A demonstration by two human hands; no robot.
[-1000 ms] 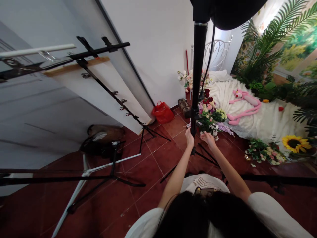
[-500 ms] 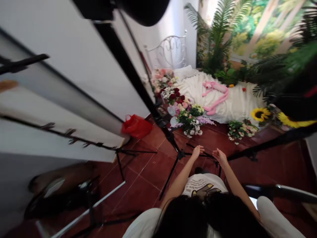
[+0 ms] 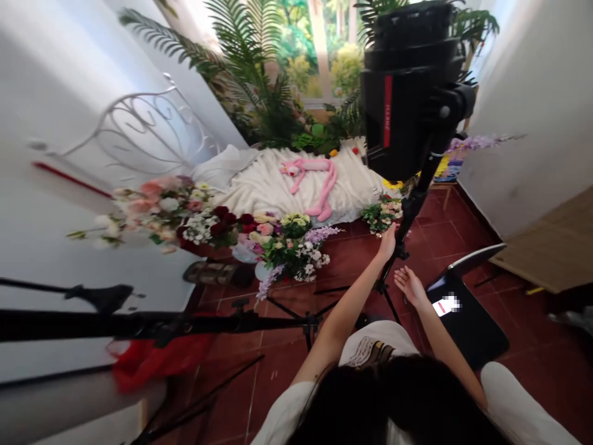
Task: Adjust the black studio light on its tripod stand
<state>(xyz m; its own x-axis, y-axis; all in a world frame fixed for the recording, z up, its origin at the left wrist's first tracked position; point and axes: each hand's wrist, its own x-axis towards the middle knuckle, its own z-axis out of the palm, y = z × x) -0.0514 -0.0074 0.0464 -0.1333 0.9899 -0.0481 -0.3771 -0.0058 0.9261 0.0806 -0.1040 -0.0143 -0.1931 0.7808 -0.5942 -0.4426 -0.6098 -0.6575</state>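
Beside the black light stand (image 3: 416, 201), my left hand (image 3: 387, 245) reaches forward with its fingers stretched out. It is close against the left side of the pole, and whether it touches the pole is unclear. My right hand (image 3: 409, 285) is lower and to the right of the pole, fingers apart and nothing in it. A large black studio light (image 3: 393, 117) with a red stripe tops the stand. Its tripod legs are on the red tiled floor below my hands.
Ahead, a pink plush toy (image 3: 324, 185) lies on a white-draped bed (image 3: 259, 185) edged with flowers (image 3: 296, 247). Another black stand (image 3: 194, 322) crosses the left, above a red bag (image 3: 157, 361). On the right, a lit phone (image 3: 445, 306) rests on a black chair (image 3: 477, 327).
The view has swung to the right, so the bed and flowers appear further left. My left hand has moved forward and up to the stand. My right hand remains low, with fingers apart.
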